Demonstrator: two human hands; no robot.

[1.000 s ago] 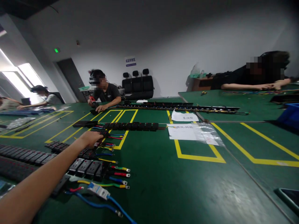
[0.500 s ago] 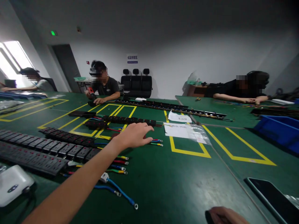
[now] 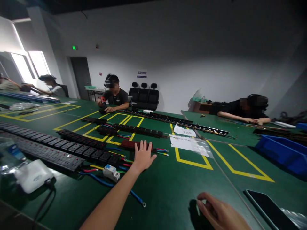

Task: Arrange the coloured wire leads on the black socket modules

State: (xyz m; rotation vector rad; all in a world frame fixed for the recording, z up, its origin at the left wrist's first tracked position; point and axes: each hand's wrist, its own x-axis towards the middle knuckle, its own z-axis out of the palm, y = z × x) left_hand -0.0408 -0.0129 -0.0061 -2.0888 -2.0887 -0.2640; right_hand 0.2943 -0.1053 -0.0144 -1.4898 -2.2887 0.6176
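My left hand [image 3: 143, 155] is spread, palm down, with its fingertips over the right part of a dark red block [image 3: 128, 144]. Wires with ring lugs [image 3: 163, 152] stick out to the right of that block. Long black socket strips [image 3: 79, 148] lie to the left, and a white breaker [image 3: 111, 172] rests on their wires. At the lower right, my right hand [image 3: 212, 207] is curled, thumb and fingers together around a small pale item too small to name.
A phone [image 3: 271, 207] lies at the lower right, a blue bin [image 3: 283, 156] behind it. White papers [image 3: 183, 142] lie mid-table. A white device [image 3: 35, 175] is at the left. Across the table are a person with a red drill [image 3: 103, 102] and another leaning person [image 3: 240, 110].
My left hand has turned, its fingers now pointing forward over the red block. My right hand has come further into view. The head view has tilted up and shifted left.
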